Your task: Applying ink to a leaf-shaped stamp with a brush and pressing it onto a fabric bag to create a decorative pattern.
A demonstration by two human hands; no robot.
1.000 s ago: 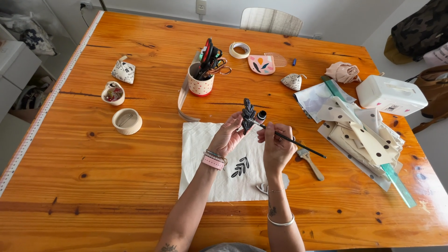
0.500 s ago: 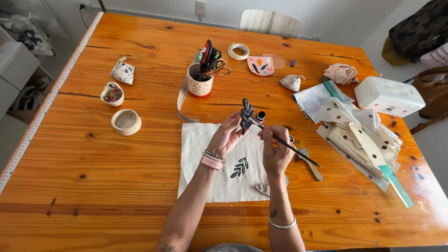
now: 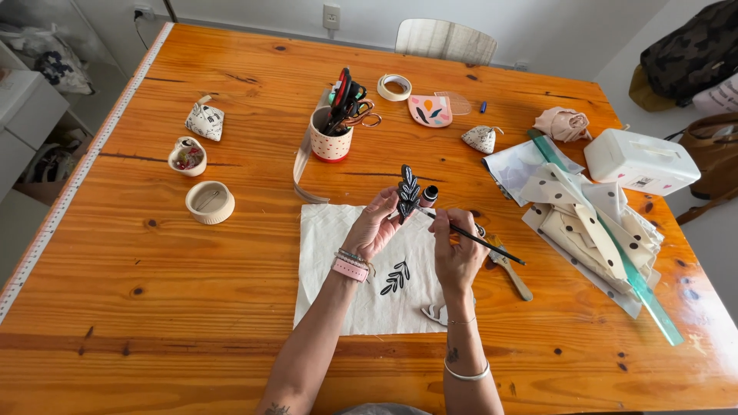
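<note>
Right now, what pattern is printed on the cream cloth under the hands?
A black leafy sprig on the cream cloth, clearest in the head view.

one head view, looking steeply down

worn on the person's head, it faces forward over the wooden surface [image 3: 154, 307], near the forearms, reaching the far edge and chair [image 3: 446, 38].
</note>
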